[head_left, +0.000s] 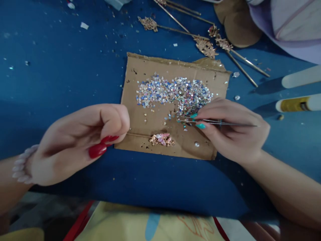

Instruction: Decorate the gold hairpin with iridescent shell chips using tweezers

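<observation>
A brown cardboard piece (152,115) lies on the blue tabletop and carries a heap of small iridescent stones (175,92). My left hand (80,142), with red nails, is closed in a pinch on the thin stem of a gold hairpin (162,139) whose ornament, partly set with pink stones, rests on the cardboard's near edge. My right hand (230,129), with teal nails, is closed on metal tweezers (215,122). The tweezer tips point left into the edge of the stone heap.
Several more gold leaf-topped hairpins (205,47) lie at the back of the blue table (55,67). A yellow-labelled glue tube (298,103) and a white stick (301,77) lie at the right. Another person's lilac sleeve (288,23) is at the top right. Loose stones are scattered about.
</observation>
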Available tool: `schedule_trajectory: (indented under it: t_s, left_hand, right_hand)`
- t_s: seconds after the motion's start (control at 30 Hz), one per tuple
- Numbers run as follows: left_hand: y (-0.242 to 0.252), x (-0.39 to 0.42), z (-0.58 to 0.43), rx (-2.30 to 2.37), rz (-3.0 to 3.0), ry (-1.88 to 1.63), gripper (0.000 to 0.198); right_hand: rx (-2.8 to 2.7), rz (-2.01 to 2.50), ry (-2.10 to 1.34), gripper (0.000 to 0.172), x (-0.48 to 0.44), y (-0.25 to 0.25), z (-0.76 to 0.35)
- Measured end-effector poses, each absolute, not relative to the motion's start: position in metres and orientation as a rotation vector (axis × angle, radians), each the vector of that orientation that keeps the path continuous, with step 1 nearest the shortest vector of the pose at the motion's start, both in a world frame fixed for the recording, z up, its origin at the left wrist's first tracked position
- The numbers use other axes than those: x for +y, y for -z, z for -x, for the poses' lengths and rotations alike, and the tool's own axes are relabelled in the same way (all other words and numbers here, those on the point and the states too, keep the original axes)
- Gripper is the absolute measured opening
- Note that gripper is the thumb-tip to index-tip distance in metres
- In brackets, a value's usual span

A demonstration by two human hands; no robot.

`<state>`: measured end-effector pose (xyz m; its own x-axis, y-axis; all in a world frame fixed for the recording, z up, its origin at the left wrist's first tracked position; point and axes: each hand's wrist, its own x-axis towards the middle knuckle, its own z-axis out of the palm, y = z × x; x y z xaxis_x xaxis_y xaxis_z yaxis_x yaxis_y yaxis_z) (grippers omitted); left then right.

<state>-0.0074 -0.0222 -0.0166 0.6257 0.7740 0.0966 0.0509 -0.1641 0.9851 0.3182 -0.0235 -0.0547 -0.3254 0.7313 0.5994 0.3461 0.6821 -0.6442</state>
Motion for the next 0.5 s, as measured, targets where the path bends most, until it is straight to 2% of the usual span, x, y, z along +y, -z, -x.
schedule_trajectory:
  t_s: [0.2,0.37,0.5]
  left_hand:
    - [0.0165,-0.0178,0.0085,0.597,-1.572,-0.692,0.035]
    - [0.0123,-0.0189,0.0024,0.630,-1.592,-0.696,0.032]
    - [0.0141,-0.0181,0.0037,0.588,-1.580,-0.696,0.032]
  right_hand:
    - [-1.909,0.808,-0.465,0.020,-0.0205,0.0582,-0.3175]
    - [-1.980,0.850,-0.514,0.011,-0.0205,0.0524,-0.3210]
    - [-1.976,0.878,-0.519,0.011,-0.0208,0.0513,-0.3217]
